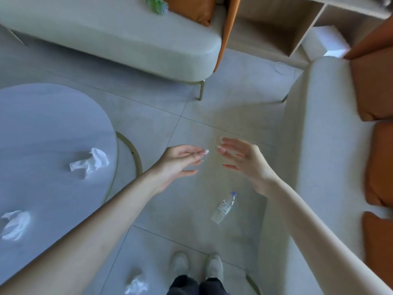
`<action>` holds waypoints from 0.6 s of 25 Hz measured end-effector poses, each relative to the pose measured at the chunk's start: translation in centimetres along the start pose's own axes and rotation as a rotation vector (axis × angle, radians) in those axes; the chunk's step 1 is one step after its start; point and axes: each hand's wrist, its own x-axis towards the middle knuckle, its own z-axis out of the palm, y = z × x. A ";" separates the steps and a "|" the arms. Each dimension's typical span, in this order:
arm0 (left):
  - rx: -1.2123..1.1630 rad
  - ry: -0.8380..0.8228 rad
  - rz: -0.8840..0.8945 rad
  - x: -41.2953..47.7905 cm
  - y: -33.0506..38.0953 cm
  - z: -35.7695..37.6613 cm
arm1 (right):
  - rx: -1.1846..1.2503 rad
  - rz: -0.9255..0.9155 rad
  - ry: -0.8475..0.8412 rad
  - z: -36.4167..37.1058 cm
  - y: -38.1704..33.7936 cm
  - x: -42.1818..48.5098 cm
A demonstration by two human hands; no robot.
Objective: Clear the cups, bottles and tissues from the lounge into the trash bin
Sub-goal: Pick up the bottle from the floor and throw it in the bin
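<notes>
Far left, a round grey table point(42, 128) carries two crumpled white tissues: one at its near edge point(16, 224), another nearer its right rim point(90, 161). Neither is collected. A third crumpled tissue point(136, 284) lies on the tiled floor point(191, 107) just left of the person's shoes point(196, 266). At upper left, a green plastic bottle point(157, 5) rests on the seat of a grey sofa point(110, 37), beside an orange cushion point(193, 7). At centre, the left hand point(180, 160) is held out over the floor, fingers loosely curled and empty. The right hand point(244, 158) faces it across a small gap, fingers spread, likewise carrying nothing. Below and between them, a clear water bottle point(224, 207) with a blue cap lies on its side on the floor, apart from both hands. At right, a second grey sofa point(325, 145) with orange cushions point(376, 86) shows no litter on the visible part. No trash bin and no cups appear in view. Assessment: the work appears to be at an early stage, with at least two bottles and three tissues outstanding; the floor bottle is judged the likeliest next pick.
</notes>
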 end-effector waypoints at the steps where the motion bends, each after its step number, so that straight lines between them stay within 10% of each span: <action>1: 0.003 -0.012 -0.008 1.9 -2.2 0.7 | 0.006 0.009 0.015 -0.4 2.8 1.1; 15: 0.120 -0.133 -0.130 30.7 -38.4 7.7 | 0.166 0.091 0.211 0.3 45.5 20.9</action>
